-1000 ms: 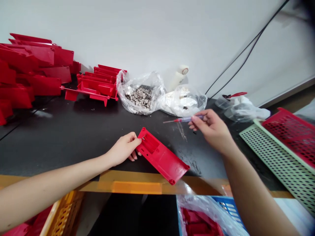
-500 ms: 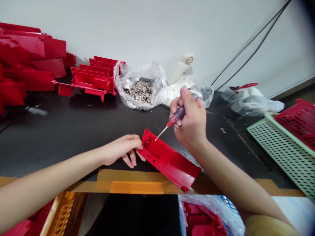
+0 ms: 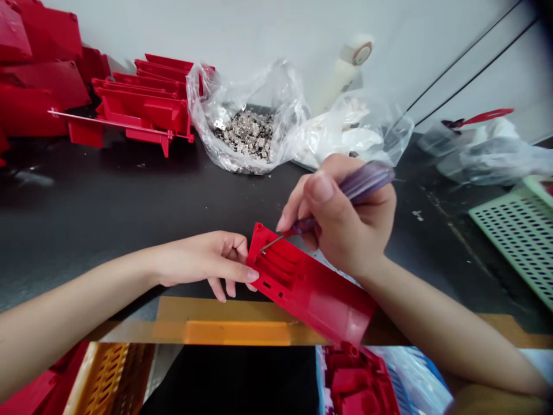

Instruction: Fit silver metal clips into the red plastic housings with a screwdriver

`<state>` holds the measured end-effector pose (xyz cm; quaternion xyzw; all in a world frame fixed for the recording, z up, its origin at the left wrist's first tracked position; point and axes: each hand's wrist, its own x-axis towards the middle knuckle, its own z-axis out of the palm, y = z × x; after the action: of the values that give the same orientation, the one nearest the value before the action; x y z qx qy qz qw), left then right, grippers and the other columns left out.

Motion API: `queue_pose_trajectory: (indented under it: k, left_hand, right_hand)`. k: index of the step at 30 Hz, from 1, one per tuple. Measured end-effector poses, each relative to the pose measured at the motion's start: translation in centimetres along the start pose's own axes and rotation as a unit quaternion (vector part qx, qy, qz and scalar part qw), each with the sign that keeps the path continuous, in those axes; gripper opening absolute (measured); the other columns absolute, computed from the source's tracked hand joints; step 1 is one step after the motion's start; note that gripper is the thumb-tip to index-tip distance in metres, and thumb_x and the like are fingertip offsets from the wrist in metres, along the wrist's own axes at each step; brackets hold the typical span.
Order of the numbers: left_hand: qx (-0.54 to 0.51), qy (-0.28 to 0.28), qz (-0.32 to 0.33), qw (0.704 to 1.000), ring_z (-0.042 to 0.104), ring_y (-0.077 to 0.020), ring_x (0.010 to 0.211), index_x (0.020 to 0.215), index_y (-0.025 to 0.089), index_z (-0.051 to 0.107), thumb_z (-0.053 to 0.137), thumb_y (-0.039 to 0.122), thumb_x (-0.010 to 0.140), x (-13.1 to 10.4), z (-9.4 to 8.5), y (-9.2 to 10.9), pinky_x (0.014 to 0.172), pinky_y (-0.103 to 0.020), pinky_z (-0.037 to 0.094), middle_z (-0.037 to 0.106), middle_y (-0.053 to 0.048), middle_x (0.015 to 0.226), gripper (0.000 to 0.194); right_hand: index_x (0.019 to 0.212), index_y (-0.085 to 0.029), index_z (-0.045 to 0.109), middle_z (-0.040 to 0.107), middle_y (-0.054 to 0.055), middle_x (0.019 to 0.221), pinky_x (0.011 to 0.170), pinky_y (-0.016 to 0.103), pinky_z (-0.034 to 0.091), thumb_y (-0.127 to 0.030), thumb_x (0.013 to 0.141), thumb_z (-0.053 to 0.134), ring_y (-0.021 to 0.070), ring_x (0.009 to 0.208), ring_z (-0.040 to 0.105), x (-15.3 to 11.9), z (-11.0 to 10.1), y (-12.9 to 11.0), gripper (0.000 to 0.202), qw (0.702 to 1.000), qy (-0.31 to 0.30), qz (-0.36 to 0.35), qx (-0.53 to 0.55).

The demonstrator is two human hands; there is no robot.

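My left hand [image 3: 211,262] grips the left end of a red plastic housing [image 3: 319,300], thumb on its edge and the other fingers curled beside and under it. The housing lies slanted at the table's front edge, its hollow side up, with ribs and small slots at the left end. In my right hand [image 3: 345,219] is a screwdriver [image 3: 367,180] with a purple, see-through handle, held slanting. Its thin metal tip reaches into the left end of the housing, at a small metal piece among the ribs.
Behind stands an open plastic bag of small metal parts [image 3: 250,135], beside a row of red housings [image 3: 142,106] and a white bag [image 3: 345,132]. A green basket [image 3: 514,230] is at right. Below the table edge are a yellow crate [image 3: 108,374] and more red parts [image 3: 358,380].
The screwdriver has tilted lower and its tip has moved left and down into the housing's end. My left thumb now lies over the housing's edge. The view has shifted closer.
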<state>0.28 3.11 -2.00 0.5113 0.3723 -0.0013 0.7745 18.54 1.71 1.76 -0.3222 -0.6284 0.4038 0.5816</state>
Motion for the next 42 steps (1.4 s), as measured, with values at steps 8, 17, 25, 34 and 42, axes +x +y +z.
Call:
queue_pose_trajectory:
  k: [8,17,25,34,42]
  left_hand:
    - [0.017,-0.004,-0.016,1.0,0.056,-0.0096,0.058,0.077,0.019,0.055,0.068,0.035,0.073,0.0,0.2,0.4,0.05,-0.017,0.05,0.067,-0.001,0.08,0.021]
    - [0.043,0.025,0.01,0.999,0.056,-0.0096,0.053,0.072,0.019,0.058,0.057,0.038,0.079,0.4,0.8,-0.5,0.054,-0.019,0.05,0.067,-0.001,0.069,0.02]
    - [0.08,0.019,0.025,0.996,0.059,-0.0124,0.057,0.069,0.018,0.063,0.053,0.031,0.077,0.2,1.5,-0.5,0.05,-0.018,0.047,0.064,-0.001,0.063,0.018]
    - [0.048,-0.041,-0.025,0.998,0.058,-0.0098,0.048,0.075,0.016,0.062,0.055,0.029,0.079,0.0,1.5,-0.7,0.05,-0.019,0.049,0.072,-0.003,0.069,0.016]
    - [0.036,-0.034,-0.008,0.999,0.061,-0.0107,0.054,0.074,0.013,0.062,0.056,0.03,0.08,0.2,1.8,-1.3,0.051,-0.018,0.051,0.072,-0.005,0.072,0.019]
  right_hand:
    - [0.056,-0.017,0.047,0.052,-0.005,0.05,0.042,0.018,0.036,-0.034,0.089,0.06,0.0029,0.04,0.044,-0.3,-0.4,1.0,0.039,0.998,-0.033,-0.003,-0.052]
    - [0.055,-0.018,0.04,0.045,-0.007,0.051,0.043,0.021,0.031,-0.02,0.089,0.057,0.0037,0.045,0.045,-0.5,0.1,1.0,0.038,0.991,-0.085,-0.043,-0.094]
    - [0.064,-0.021,0.049,0.062,-0.004,0.064,0.029,0.019,0.034,-0.033,0.083,0.065,0.0041,0.037,0.049,0.3,-0.3,-1.3,0.028,0.991,-0.04,0.043,-0.12]
    - [0.052,-0.018,0.038,0.041,-0.007,0.048,0.041,0.019,0.034,-0.019,0.083,0.064,0.0042,0.046,0.048,-0.9,0.6,-2.3,0.04,0.975,-0.08,0.063,-0.2]
    - [0.058,-0.019,0.04,0.048,-0.006,0.05,0.043,0.021,0.034,-0.025,0.088,0.058,0.0056,0.048,0.047,-1.0,0.3,-1.2,0.036,0.977,-0.133,0.055,-0.155]
